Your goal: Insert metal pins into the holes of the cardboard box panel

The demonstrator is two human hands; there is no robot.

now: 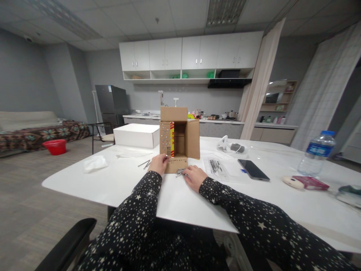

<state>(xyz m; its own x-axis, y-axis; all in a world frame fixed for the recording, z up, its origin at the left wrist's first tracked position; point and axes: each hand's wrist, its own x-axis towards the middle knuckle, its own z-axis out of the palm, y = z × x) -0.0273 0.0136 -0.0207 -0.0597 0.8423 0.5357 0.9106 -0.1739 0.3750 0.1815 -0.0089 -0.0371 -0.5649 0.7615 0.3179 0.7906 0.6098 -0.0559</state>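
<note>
An open cardboard box [193, 139] stands on the table in front of me, its opening facing me. Small pale round heads dot its left flap [164, 137], and its front flap [180, 165] lies on the table with a row of small dark holes. My left hand [158, 164] is closed in a pinch at the left flap's lower edge; a tiny shiny tip shows there, its kind unclear. With curled fingers, my right hand [195, 177] grips a small bundle of thin silver nails [179, 172] beside the front flap. Several loose nails [144, 163] lie left of my left hand.
A white box [137, 135] and crumpled tissue [95, 164] are on the left. To the right are a clear plastic case [216, 168] of metal pieces, a phone [253, 170], a white corded device [235, 147], a water bottle [316, 154] and a dark pink box [314, 183].
</note>
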